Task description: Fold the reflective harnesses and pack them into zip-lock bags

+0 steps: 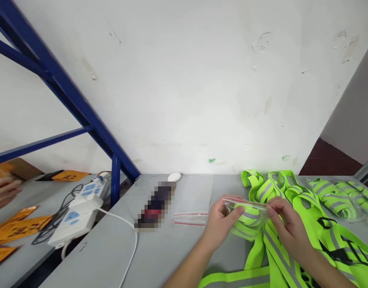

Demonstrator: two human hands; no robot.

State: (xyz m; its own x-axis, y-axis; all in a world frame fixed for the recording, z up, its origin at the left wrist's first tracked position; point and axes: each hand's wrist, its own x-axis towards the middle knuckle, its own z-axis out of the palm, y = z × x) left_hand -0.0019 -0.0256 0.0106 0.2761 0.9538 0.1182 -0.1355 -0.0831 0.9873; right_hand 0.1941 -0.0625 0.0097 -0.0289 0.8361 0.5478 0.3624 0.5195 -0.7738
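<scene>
A clear zip bag (pixel 246 222) with a red line at its mouth holds a rolled neon-green strap with grey reflective stripes. My left hand (pixel 221 220) grips the bag's left side, thumb over the front. My right hand (pixel 287 228) pinches the right end of its zip edge. Loose green reflective straps (pixel 280 248) with black buckles lie under and to the right of my hands. Flat clear bags (pixel 191 218) with red lines lie on the grey table (pixel 111 248), left of my left hand.
Bagged green straps (pixel 336 200) lie at the far right. A blurred-out phone-like object (pixel 155 206), a white oval item (pixel 174 177) and a white cable are on the table. Further left are power strips (pixel 71 220), a blue metal frame (pixel 81 108), orange packets (pixel 21 230) and another person's hand (pixel 5 192).
</scene>
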